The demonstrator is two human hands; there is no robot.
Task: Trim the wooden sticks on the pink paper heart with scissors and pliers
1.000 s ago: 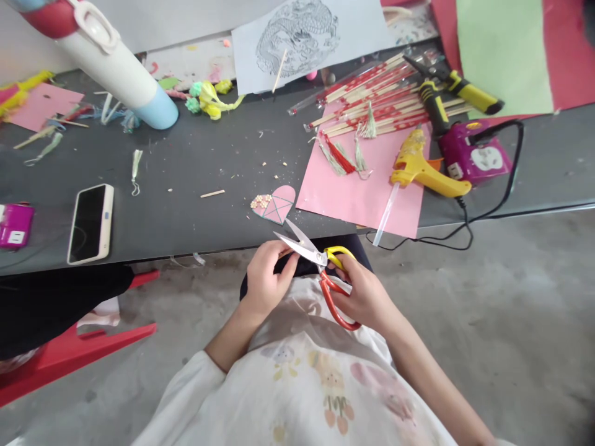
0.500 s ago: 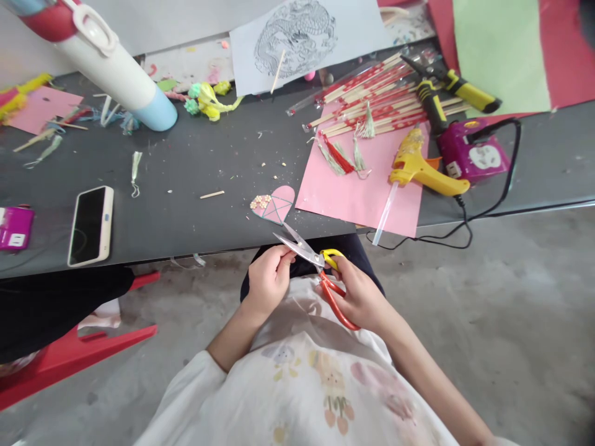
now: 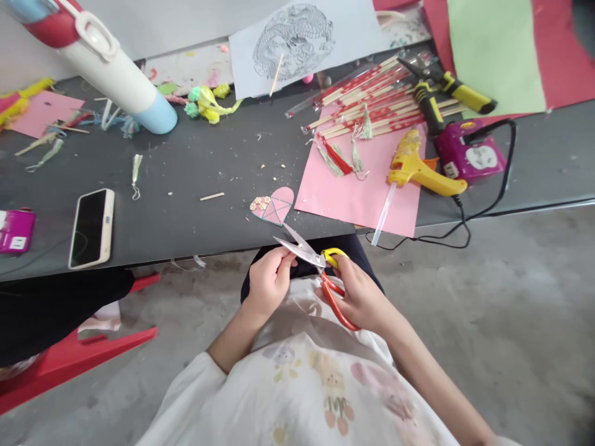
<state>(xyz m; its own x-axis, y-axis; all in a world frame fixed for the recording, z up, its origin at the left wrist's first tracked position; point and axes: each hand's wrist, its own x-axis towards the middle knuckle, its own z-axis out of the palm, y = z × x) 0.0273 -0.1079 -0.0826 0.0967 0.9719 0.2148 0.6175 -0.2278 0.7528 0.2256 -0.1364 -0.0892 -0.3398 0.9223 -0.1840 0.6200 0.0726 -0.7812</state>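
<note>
Over my lap, my right hand [image 3: 360,291] grips a pair of scissors [image 3: 307,253] with one yellow and one orange handle. The blades are spread apart and point up and left toward the table edge. My left hand [image 3: 269,279] is closed in a pinch right beside the lower blade. What its fingers hold is too small or hidden to make out. Just beyond the blade tips, a pink paper heart [image 3: 277,205] lies on the dark table [image 3: 186,161]. Blue-green lines divide it, and small pale bits cover its left part.
To the right are a yellow glue gun [image 3: 413,166] on pink paper [image 3: 344,201], bundled sticks [image 3: 367,102], pliers [image 3: 434,99] and a purple box [image 3: 469,152] with a cable. To the left stand a bottle [image 3: 121,74] and a phone [image 3: 92,228]. A red stool [image 3: 93,353] is below.
The view has shifted very slightly. Both hands and the scissors stay in nearly the same place, with the blades still apart.
</note>
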